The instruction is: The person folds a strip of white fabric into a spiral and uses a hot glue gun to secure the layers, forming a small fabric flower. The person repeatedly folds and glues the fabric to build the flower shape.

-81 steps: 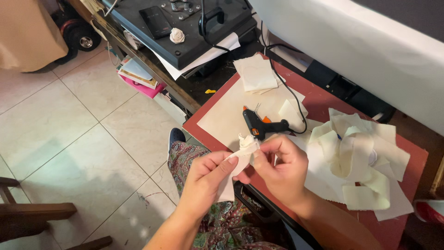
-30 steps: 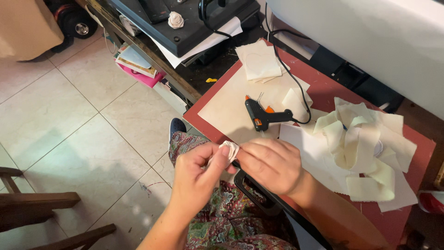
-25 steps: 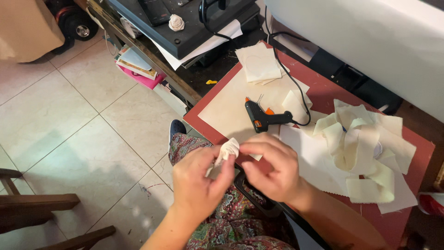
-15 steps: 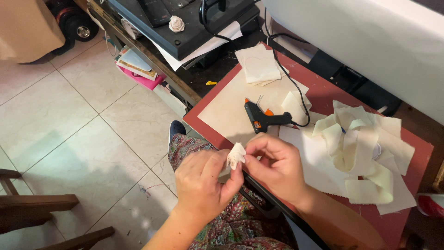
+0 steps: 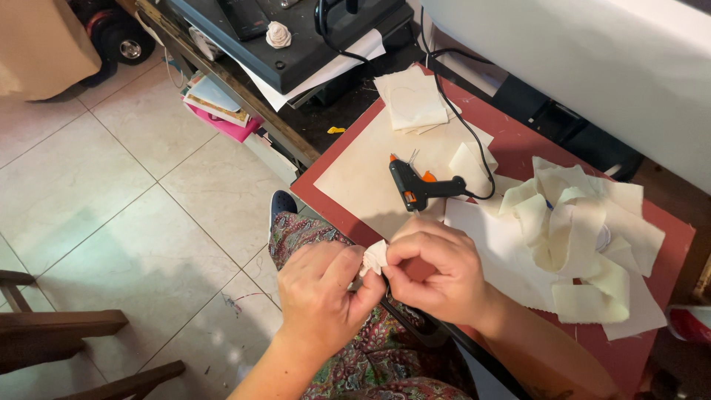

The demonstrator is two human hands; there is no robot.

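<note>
Cream fabric piece (image 5: 375,257), small and rolled, pinched between left hand (image 5: 320,296) and right hand (image 5: 433,268) fingers

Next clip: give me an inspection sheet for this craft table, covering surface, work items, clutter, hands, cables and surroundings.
Surface: dark red table, cream sheet laid on it.
Work items: small rolled cream fabric piece, pinched between both hands at the table's near edge.
Clutter: black glue gun lying on the sheet; stack of cream squares; heap of cream fabric strips.
Hands: left hand and right hand both closed on the fabric piece.
Cables: black cord running from the glue gun off the table's far edge.
Surroundings: tiled floor, wooden chair, black machine with a fabric rose.
</note>
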